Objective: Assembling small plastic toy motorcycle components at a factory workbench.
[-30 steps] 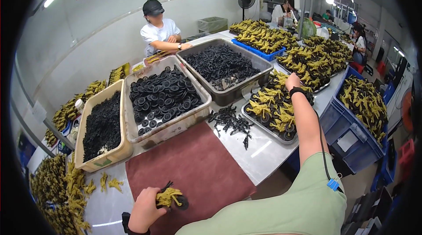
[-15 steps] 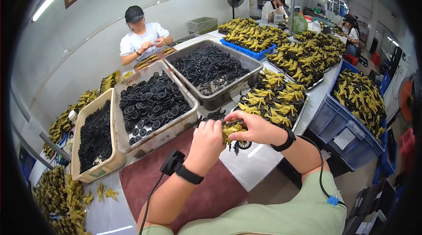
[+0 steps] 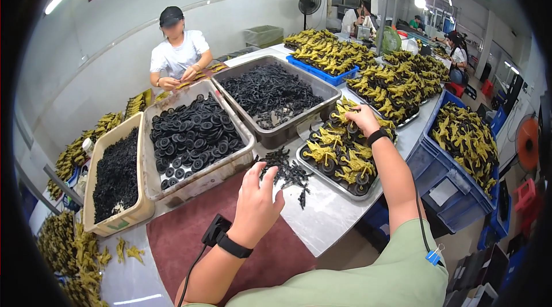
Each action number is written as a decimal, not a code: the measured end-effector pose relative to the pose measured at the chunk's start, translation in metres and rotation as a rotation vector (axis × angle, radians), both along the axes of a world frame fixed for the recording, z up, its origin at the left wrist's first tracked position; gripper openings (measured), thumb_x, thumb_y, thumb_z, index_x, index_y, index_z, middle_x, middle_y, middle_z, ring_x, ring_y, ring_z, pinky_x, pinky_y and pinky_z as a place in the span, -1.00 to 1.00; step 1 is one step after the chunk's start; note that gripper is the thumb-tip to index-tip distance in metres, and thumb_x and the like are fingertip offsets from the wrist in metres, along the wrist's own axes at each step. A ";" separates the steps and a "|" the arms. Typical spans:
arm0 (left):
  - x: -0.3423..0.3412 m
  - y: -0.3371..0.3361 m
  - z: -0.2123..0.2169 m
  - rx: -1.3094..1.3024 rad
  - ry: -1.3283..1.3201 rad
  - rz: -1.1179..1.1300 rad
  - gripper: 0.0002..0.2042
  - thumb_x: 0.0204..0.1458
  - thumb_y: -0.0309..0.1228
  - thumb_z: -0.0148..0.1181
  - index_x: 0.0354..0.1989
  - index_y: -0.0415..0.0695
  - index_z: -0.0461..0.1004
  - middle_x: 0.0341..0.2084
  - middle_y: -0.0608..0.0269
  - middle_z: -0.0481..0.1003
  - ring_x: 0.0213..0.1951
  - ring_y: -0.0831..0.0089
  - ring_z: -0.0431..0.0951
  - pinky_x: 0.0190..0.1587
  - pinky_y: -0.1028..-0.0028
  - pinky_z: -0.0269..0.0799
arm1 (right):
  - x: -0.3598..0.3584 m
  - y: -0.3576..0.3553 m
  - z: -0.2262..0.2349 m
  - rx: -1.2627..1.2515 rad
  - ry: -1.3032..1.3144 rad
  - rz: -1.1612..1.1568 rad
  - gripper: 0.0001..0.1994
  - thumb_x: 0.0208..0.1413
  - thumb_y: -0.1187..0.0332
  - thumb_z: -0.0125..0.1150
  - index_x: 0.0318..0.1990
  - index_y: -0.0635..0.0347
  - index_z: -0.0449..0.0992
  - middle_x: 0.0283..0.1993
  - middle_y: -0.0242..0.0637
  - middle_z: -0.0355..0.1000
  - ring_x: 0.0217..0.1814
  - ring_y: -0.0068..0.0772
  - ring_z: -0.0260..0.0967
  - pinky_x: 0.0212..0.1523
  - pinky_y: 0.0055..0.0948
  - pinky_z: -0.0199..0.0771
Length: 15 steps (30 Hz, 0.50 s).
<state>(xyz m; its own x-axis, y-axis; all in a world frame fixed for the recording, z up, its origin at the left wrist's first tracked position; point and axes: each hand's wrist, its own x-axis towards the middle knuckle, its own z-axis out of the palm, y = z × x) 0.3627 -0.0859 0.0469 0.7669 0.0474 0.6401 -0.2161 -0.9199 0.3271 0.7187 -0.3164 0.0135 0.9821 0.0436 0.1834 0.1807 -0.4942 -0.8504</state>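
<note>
My left hand (image 3: 257,203) hovers over the maroon cloth (image 3: 190,215), fingers curved and spread, holding nothing. Just beyond its fingertips lies a loose pile of small black plastic parts (image 3: 290,170) on the pale tabletop. My right hand (image 3: 363,119) reaches to the far part of a metal tray (image 3: 339,190) filled with yellow toy motorcycles (image 3: 348,157) with black wheels. Its fingers are bent round a yellow toy motorcycle (image 3: 348,112) at that end, partly hidden by the hand.
Bins of black wheels (image 3: 192,134), black parts (image 3: 270,91) and tiny black pieces (image 3: 118,172) stand beyond my left hand. A blue crate (image 3: 445,192) of toys is on the right. Across the table sits a person in a white shirt (image 3: 181,54). Yellow parts (image 3: 135,253) lie at left.
My hands have parted. The right hand has moved away and to the right, from in front of me to the tray, with the toy motorcycle. My left hand has let go and opened.
</note>
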 end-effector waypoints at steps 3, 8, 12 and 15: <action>-0.010 0.008 -0.001 -0.009 0.037 0.012 -0.54 -0.14 -0.51 0.25 0.02 -0.23 0.37 0.08 -0.08 0.27 0.10 -0.01 0.32 0.08 0.17 0.34 | 0.023 -0.004 -0.011 -0.070 0.077 0.058 -0.54 -0.16 0.29 0.46 -0.15 0.37 0.44 -0.35 -0.20 0.46 -0.33 -0.50 0.38 -0.33 -0.43 0.36; -0.027 0.024 -0.006 -0.008 0.075 0.063 -0.65 -0.17 -0.59 0.24 -0.12 -0.22 0.43 0.04 -0.05 0.30 0.01 0.04 0.41 0.05 0.24 0.40 | -0.016 0.009 0.022 -0.495 -0.008 -0.088 -0.51 -0.19 0.02 0.41 -0.37 0.39 0.60 -0.18 0.09 0.52 -0.10 -0.04 0.48 -0.07 -0.16 0.45; -0.039 0.030 -0.008 -0.036 0.115 0.058 -0.69 -0.15 -0.58 0.24 -0.16 -0.19 0.45 0.04 -0.03 0.31 0.00 0.07 0.43 0.02 0.26 0.43 | -0.019 0.017 0.029 -0.514 0.063 -0.145 -0.40 -0.18 0.01 0.42 -0.10 0.37 0.55 0.31 0.06 0.14 0.32 0.12 0.10 0.18 0.05 0.26; -0.044 0.032 -0.010 -0.055 0.099 0.056 -0.71 -0.16 -0.55 0.23 -0.18 -0.18 0.46 0.02 -0.05 0.32 -0.03 0.05 0.41 -0.04 0.20 0.43 | -0.014 0.013 0.027 -0.509 -0.062 -0.106 -0.39 -0.23 0.00 0.44 -0.14 0.38 0.57 0.22 0.11 0.24 0.25 0.11 0.21 0.15 0.05 0.29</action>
